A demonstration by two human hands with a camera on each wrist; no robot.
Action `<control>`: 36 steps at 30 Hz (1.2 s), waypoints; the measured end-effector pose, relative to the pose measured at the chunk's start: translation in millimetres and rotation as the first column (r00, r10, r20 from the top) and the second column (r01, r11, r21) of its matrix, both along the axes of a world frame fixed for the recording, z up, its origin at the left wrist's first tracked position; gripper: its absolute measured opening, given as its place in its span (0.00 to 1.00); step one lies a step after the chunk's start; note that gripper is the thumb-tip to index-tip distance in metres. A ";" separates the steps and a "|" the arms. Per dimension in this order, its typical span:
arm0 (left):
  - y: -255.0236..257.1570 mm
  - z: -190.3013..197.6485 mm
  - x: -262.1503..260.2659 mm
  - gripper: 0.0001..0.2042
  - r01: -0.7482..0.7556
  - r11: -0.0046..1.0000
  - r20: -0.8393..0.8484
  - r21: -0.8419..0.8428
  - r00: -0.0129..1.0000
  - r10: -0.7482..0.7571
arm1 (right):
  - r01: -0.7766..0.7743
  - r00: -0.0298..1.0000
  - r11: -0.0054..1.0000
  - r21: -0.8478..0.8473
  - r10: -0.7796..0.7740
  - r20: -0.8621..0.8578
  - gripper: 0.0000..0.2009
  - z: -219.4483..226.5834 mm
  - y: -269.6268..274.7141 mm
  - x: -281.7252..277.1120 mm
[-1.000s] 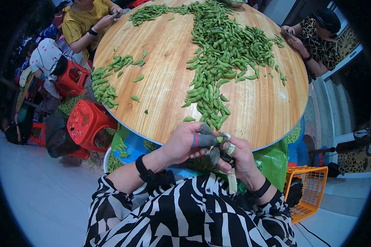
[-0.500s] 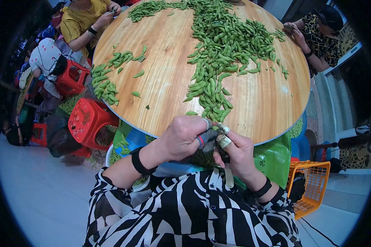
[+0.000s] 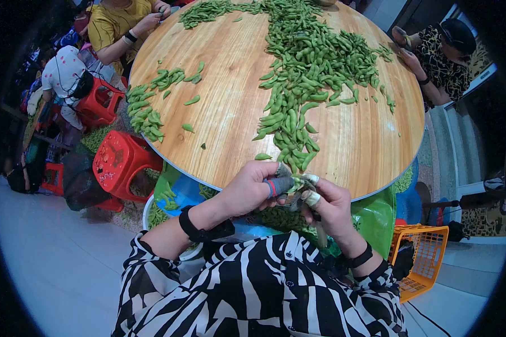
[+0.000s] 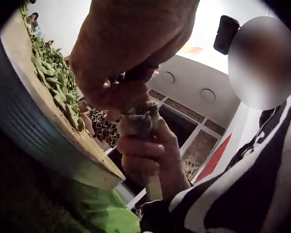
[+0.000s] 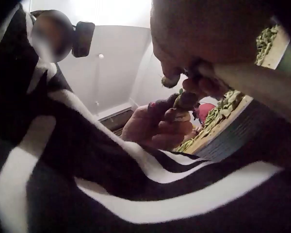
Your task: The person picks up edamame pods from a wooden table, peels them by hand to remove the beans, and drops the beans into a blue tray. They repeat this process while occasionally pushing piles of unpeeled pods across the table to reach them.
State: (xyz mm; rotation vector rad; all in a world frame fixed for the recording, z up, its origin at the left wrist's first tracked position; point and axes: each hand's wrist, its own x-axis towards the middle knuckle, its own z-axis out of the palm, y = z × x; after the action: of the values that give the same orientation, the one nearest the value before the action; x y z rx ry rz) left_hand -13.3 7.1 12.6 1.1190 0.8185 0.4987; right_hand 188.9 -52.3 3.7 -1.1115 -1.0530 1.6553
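At the near edge of the table, my left hand (image 3: 247, 188) pinches a green soybean pod (image 3: 305, 183) between thumb and fingertips. Dark grey wraps cover these fingers, one with a red band. My right hand (image 3: 333, 206), with white tape on its thumb and a finger, meets it from the right. Its fingers are curled round a tool with a pale stick-like handle (image 5: 252, 80); the working end is hidden among the fingers. In the left wrist view the handle's lower end (image 4: 153, 187) sticks out below the right hand.
A long heap of soybean pods (image 3: 315, 62) runs across the round wooden table (image 3: 219, 101), with a smaller pile (image 3: 146, 118) at left. Red stools (image 3: 118, 163) stand left, an orange crate (image 3: 421, 258) right. A green bag (image 3: 374, 219) hangs below the table edge. Other people sit around.
My left hand turned over towards the right hand half a second ago, then rolled back. The right hand's fingers have spread a little, and more green now shows between the hands.
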 end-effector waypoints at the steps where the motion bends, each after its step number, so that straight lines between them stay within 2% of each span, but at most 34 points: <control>1: -1.4 -1.4 0.9 0.06 0.000 1.000 0.001 0.000 1.000 0.000 | 0.036 0.989 0.998 0.054 -0.043 0.143 0.15 -1.9 -2.0 0.2; 2: -3.5 -4.3 1.3 0.05 -0.018 0.999 -0.032 0.041 0.999 0.020 | 0.094 0.960 0.977 0.191 -0.140 0.244 0.13 -13.1 -2.5 0.2; 3: -5.6 -7.8 1.7 0.05 -0.036 0.996 -0.064 0.082 0.997 0.041 | 0.094 0.960 0.977 0.190 -0.140 0.244 0.13 -13.1 -2.7 -0.9; 4: -8.1 -12.4 3.2 0.05 -0.037 0.996 -0.066 0.080 0.997 0.042 | 0.079 0.888 0.905 0.418 -0.254 0.383 0.12 -12.9 -3.0 -3.1; 5: -10.1 -17.4 5.7 0.05 -0.048 0.981 -0.081 0.189 0.995 0.064 | 0.017 0.788 0.786 0.618 -0.391 0.476 0.12 -12.2 -2.8 -4.7; 6: -10.9 -19.3 7.1 0.06 -0.057 0.953 -0.093 0.296 0.992 0.088 | 0.016 0.789 0.786 0.618 -0.390 0.475 0.12 -10.7 -1.5 -5.2; 7: -11.0 -18.2 6.6 0.06 -0.057 0.953 -0.093 0.297 0.992 0.088 | -0.076 0.767 0.744 0.664 -0.382 0.515 0.12 -8.5 0.8 -5.3; 8: -11.1 -15.3 5.7 0.06 0.006 0.938 -0.134 0.347 0.990 0.043 | -0.168 0.741 0.695 0.699 -0.379 0.554 0.13 -6.8 2.2 -5.0; 9: -11.3 -12.5 5.3 0.06 0.072 0.917 -0.176 0.393 0.984 -0.002 | -0.166 0.740 0.695 0.699 -0.382 0.555 0.13 -5.5 1.9 -4.3; 10: -11.3 -10.2 4.6 0.06 0.073 0.917 -0.175 0.392 0.985 -0.004 | -0.192 0.751 0.698 0.690 -0.348 0.561 0.12 -4.5 1.9 -3.6; 12: -11.2 -7.5 1.1 0.06 0.147 0.933 -0.198 0.330 0.977 -0.083 | -0.220 0.762 0.700 0.679 -0.311 0.567 0.12 -4.6 3.1 -2.4; 14: -13.1 -9.0 -1.4 0.06 0.167 0.931 -0.174 0.324 0.978 -0.115 | -0.257 0.788 0.740 0.622 -0.212 0.578 0.12 -5.8 3.8 2.0; 15: -13.9 -10.1 -1.5 0.06 0.190 0.927 -0.148 0.323 0.978 -0.149 | -0.257 0.788 0.740 0.622 -0.212 0.578 0.12 -6.5 4.8 3.1; 18: -15.5 -20.9 -0.1 0.09 0.164 0.950 -0.127 0.266 0.983 -0.134 | -0.344 0.743 0.729 0.592 -0.174 0.646 0.13 -5.4 5.2 7.6; 20: -13.3 -16.6 -1.5 0.10 0.105 0.974 -0.116 0.200 0.990 -0.082 | -0.251 0.785 0.870 0.423 -0.073 0.615 0.14 0.0 0.2 9.3; 22: -13.5 -17.0 -1.8 0.12 0.042 0.990 -0.108 0.132 0.994 -0.028 | -0.266 0.782 0.834 0.484 -0.107 0.615 0.14 -2.6 -1.5 4.7; 24: -16.1 -23.4 -0.2 0.15 -0.005 0.985 -0.077 0.173 0.997 0.019 | -0.303 0.777 0.755 0.581 -0.157 0.609 0.12 -8.6 -1.0 1.9; 25: -18.5 -23.5 0.6 0.15 -0.004 0.985 -0.077 0.172 0.997 0.018 | -0.303 0.777 0.756 0.581 -0.158 0.610 0.12 -8.8 -1.0 1.2; 27: -22.8 -22.6 1.7 0.15 -0.008 0.951 -0.088 0.311 0.995 0.037 | -0.284 0.801 0.779 0.559 -0.129 0.585 0.11 -9.1 -0.3 -0.4; 28: -24.0 -21.6 3.1 0.15 -0.007 0.951 -0.090 0.310 0.995 0.036 | -0.282 0.802 0.780 0.559 -0.129 0.584 0.11 -8.9 -0.8 -0.5; 30: -26.4 -19.1 6.3 0.10 -0.081 0.924 0.000 0.374 0.996 0.087 | -0.211 0.880 0.899 0.383 0.003 0.476 0.11 -7.7 -3.0 0.3; 31: -26.7 -17.8 6.0 0.10 -0.082 0.924 0.000 0.374 0.996 0.088 | -0.212 0.879 0.899 0.383 0.004 0.476 0.11 -7.9 -3.2 0.5; 33: -27.2 -15.2 4.0 0.12 -0.058 0.985 0.062 0.165 0.997 0.048 | -0.164 0.935 0.948 0.274 0.061 0.348 0.10 -8.9 -3.2 1.2; 34: -28.5 -14.4 0.3 0.12 -0.061 0.984 0.061 0.166 0.997 0.052 | -0.167 0.936 0.947 0.275 0.064 0.347 0.10 -9.8 -3.1 2.1; 36: -30.6 -10.8 -14.4 0.11 0.076 0.985 0.003 0.154 0.997 -0.077 | -0.324 0.875 0.900 0.291 0.168 0.453 0.09 -12.0 -2.2 5.3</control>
State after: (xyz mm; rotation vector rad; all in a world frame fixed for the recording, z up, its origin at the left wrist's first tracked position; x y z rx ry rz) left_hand -27.7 -23.5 1.8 1.2845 0.7359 0.5084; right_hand 194.3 -54.4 -8.3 -1.1403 -1.7699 1.3563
